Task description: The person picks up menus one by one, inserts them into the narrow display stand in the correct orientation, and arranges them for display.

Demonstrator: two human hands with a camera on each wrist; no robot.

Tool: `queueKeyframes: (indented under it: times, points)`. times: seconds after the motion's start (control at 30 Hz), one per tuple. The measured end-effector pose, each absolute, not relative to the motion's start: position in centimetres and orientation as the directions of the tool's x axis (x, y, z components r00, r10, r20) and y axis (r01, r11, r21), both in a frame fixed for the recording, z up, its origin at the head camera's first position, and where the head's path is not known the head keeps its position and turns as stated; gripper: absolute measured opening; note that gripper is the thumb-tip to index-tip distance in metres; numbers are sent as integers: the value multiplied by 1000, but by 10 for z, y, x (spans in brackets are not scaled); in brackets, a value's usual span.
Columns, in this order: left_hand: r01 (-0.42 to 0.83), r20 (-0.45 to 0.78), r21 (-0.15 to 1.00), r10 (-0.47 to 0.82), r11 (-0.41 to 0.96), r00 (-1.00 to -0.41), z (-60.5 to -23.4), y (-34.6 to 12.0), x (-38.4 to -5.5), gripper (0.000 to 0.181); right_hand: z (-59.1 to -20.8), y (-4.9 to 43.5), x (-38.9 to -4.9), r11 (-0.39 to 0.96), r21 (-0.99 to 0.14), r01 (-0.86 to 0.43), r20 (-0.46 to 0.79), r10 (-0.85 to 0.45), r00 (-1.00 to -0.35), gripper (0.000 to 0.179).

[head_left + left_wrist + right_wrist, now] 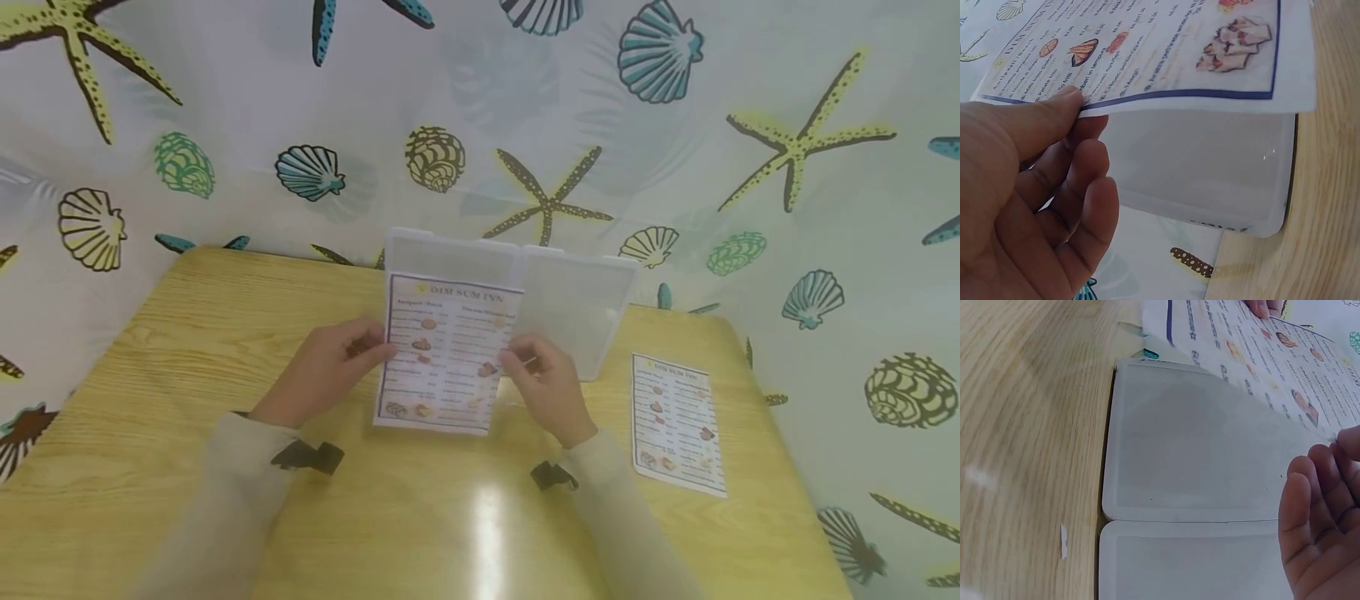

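A printed menu sheet (450,358), headed DIM SUM INN, is held up between both hands in the head view. My left hand (330,367) pinches its left edge between thumb and fingers. On the opposite edge, the thumb and fingers of my right hand (551,387) pinch the paper. Behind the sheet stands an opened plastic case (573,308), whitish and made of two panels joined in the middle. Part of its left panel is hidden by the paper. In the right wrist view the case's panels (1197,444) show plain, with rounded corners.
A second, similar menu sheet (678,425) lies flat on the wooden table (390,517), right of the right hand. A small white scrap (1064,542) lies beside the case. Cloth printed with shells and starfish (360,83) hangs behind the table and along its sides.
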State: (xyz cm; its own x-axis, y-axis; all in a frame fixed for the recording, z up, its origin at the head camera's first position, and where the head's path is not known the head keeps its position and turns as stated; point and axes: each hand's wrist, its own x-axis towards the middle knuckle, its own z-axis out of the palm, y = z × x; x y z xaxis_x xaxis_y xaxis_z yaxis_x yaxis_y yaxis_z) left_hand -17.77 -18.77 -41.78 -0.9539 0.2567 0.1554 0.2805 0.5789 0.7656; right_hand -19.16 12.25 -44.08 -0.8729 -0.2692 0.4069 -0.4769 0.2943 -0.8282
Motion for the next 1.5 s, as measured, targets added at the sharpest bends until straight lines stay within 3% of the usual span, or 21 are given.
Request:
queueKeyframes:
  times: [0.37, 0.53, 1.5]
  points:
    - [287, 144, 770, 282, 570, -949, -422, -183, -177, 19, -435, 125, -189, 205, -868, -453, 406, -233, -884, 11]
    - [309, 160, 767, 299, 562, -941, -424, -183, -178, 13, -434, 125, -189, 215, -865, -452, 408, -221, -886, 12]
    - [284, 156, 768, 262, 575, -952, -422, -183, -176, 17, -438, 123, -188, 217, -869, -445, 405, -205, -891, 6]
